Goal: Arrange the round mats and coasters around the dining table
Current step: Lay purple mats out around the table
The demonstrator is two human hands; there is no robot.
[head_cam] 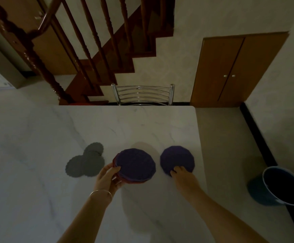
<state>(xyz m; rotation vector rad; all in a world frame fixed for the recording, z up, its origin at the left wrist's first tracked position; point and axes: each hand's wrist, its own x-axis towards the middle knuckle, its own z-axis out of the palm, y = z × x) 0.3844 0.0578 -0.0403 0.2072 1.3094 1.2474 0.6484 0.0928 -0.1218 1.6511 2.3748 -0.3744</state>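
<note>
**Mats going down near the tabletop's right edge**

While gripped at its left rim, stack of round mats (136, 165) raised just over the white marble tabletop (55, 137), purple mat on top, reddish edges showing beneath. Going left to right:

- Grey coasters (87, 162): scalloped rims, overlapping in a loose cluster, flat on the tabletop, just left of the stack and apart from it.
- Left hand (107, 178): bangle at the wrist, thumb on top of the stack's rim, fingers curled underneath, clamped on the stack.
- Single purple mat (177, 159): flat on the tabletop, near the right edge, just beside the stack without touching.
- Right hand (182, 174): fingertips pressed on the near rim of the single mat, fingers close together; cannot tell whether pinching or only resting.

Beyond the far edge, metal chair (143, 93) tucked in. Past the right edge, dark bucket (281, 186) on the floor.
</note>
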